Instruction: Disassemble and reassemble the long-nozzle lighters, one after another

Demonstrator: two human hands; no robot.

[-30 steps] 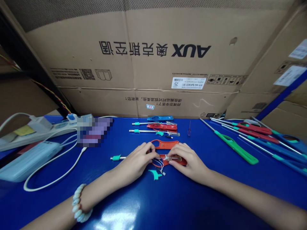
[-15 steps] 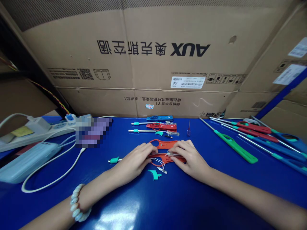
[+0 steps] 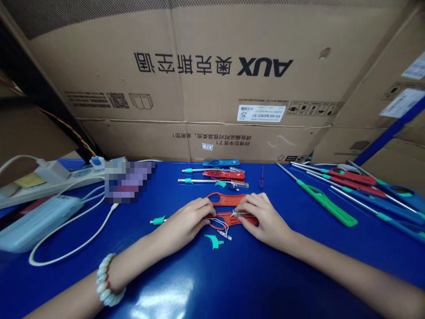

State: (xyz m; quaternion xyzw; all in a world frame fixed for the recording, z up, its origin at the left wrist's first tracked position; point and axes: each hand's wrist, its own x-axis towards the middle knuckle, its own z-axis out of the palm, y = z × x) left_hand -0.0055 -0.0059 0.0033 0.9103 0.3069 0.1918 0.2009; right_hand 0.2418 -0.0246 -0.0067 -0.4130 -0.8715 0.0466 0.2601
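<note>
The lower orange lighter handle half [image 3: 229, 220] lies on the blue table between my hands. My left hand [image 3: 192, 217] is closed in a pinch at its left end, over the metal lighter tube, whose teal collar [image 3: 158, 220] sticks out to the left. My right hand [image 3: 262, 215] has its fingers closed on a clear fuel tank [image 3: 239, 214] at the handle half's right part. White wires run down to a small clear-ended igniter [image 3: 225, 235]. Nearer me is a loose teal trigger [image 3: 214, 242]. Just beyond my fingers rests the other orange handle half [image 3: 227, 200].
Blue lighter parts [image 3: 222, 163], red lighter parts [image 3: 224, 175] and a small purple screwdriver [image 3: 261, 180] lie farther back. Whole lighters, including a green lighter [image 3: 327, 204], lie right. A power bank [image 3: 41, 223] and white cable [image 3: 71, 258] are left. A cardboard box [image 3: 199, 97] stands behind.
Both hands stay at the lower orange handle half. My left fingertips have shifted slightly left, and the clear tank slightly right. The view has moved a little.
</note>
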